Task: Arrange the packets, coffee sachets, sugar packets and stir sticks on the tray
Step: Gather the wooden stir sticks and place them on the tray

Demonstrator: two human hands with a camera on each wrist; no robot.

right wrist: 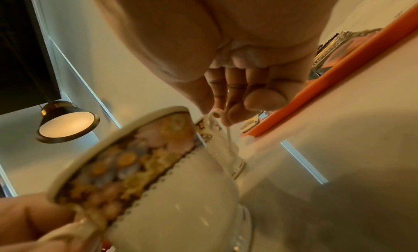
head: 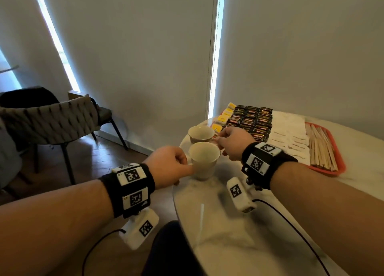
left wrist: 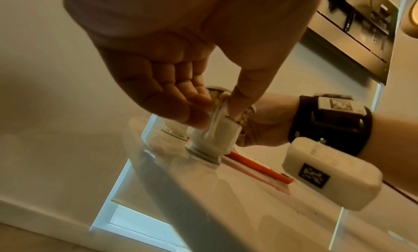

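Note:
Two white cups with floral bands stand at the table's left edge. My left hand (head: pixel 187 166) (left wrist: pixel 217 116) pinches the handle of the near cup (head: pixel 204 161) (left wrist: pixel 210 139) (right wrist: pixel 169 193). My right hand (head: pixel 220 142) (right wrist: pixel 224 113) pinches the handle of the far cup (head: pixel 200 133) (right wrist: pixel 218 148). To their right lies the red tray (head: pixel 324 169) (right wrist: pixel 339 73), holding rows of yellow packets (head: pixel 224 117), dark coffee sachets (head: pixel 249 120), white sugar packets (head: pixel 288 130) and wooden stir sticks (head: pixel 321 149).
The round marble table (head: pixel 228 223) ends just left of the cups. A woven chair (head: pixel 52 122) stands on the wooden floor to the left. Blinds close off the wall behind. Sensor cables hang from both wrists.

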